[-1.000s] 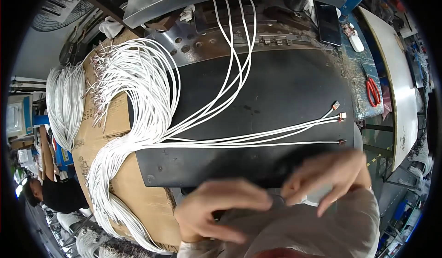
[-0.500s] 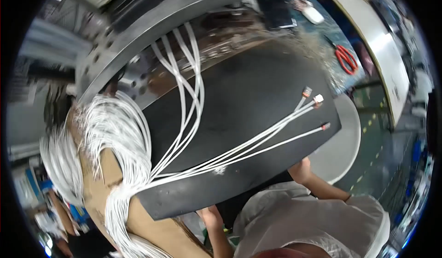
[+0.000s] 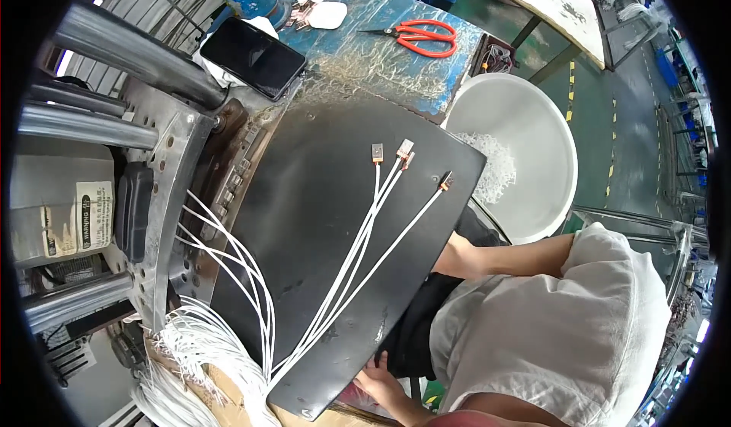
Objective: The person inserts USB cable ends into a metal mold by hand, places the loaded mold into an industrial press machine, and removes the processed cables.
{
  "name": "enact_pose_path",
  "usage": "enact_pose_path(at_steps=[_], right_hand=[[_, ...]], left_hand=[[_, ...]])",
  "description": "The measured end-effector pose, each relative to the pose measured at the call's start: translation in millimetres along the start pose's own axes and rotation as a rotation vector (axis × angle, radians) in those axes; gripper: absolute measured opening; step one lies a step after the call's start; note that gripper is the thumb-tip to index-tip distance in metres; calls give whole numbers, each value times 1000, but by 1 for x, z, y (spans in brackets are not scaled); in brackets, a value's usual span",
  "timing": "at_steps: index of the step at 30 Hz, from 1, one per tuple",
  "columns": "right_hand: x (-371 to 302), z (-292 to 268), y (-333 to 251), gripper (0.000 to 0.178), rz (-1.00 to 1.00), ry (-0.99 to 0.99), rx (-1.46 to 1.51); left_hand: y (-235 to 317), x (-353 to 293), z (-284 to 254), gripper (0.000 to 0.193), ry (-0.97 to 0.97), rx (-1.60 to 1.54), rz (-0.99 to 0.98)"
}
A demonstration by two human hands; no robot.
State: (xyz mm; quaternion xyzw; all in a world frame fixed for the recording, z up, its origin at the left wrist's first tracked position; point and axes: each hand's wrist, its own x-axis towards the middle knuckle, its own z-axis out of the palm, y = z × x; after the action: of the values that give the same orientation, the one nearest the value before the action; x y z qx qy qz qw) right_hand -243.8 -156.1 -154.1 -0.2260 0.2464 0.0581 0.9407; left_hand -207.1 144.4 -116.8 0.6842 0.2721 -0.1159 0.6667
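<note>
A black board (image 3: 335, 168) slants across the machine's front. On it lie a few white cables (image 3: 358, 248) with small metal-and-orange plugs at their far ends, and others (image 3: 251, 275) whose ends run into the machine's edge. They join a thick bundle of white cables (image 3: 205, 332) at the lower left. My left hand (image 3: 383, 387) is at the board's near lower edge, fingers apart, with no cable in it. My right hand (image 3: 459, 258) is beside the board's right edge; its fingers are hidden beneath it. Neither hand touches the cables.
A steel machine plate (image 3: 179, 198) with columns borders the left. On the blue bench (image 3: 358, 46) lie a black phone (image 3: 255, 57), red-handled scissors (image 3: 426, 37) and a white rounded object (image 3: 327, 15). A white round tub (image 3: 544, 153) with white scraps stands right of the board.
My view has swung right, bringing the phone, scissors and tub further in. The board and cables appear turned, and both hands remain by the board's near edge.
</note>
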Motion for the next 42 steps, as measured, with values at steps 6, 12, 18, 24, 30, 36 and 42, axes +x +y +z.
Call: enact_pose_path(at_steps=[6, 12, 18, 24, 30, 36, 42], right_hand=[[-29, 68, -17, 41, 49, -886, -918], [29, 165, -106, 39, -1316, -1053, -1715], [36, 129, -161, 24, -1279, -446, -2186], [-25, 11, -227, 21, -1333, 315, -1303], [28, -123, -240, 32, -984, 580, -781], [33, -130, -228, 41, -990, 436, -648], [36, -130, -232, 50, -951, 511, -728]], left_hand=[[126, -17, -2, 49, -1205, 594, -111], [195, 23, 119, 30, -522, 843, 968], [209, 85, 109, 33, -460, 1276, 1442], [216, 30, 111, 27, -552, 1204, 1248], [218, -1, 127, 22, -802, 1437, 749], [209, 3, 120, 15, -828, 1426, 1041], [207, 3, 121, 11, -829, 1391, 1152]])
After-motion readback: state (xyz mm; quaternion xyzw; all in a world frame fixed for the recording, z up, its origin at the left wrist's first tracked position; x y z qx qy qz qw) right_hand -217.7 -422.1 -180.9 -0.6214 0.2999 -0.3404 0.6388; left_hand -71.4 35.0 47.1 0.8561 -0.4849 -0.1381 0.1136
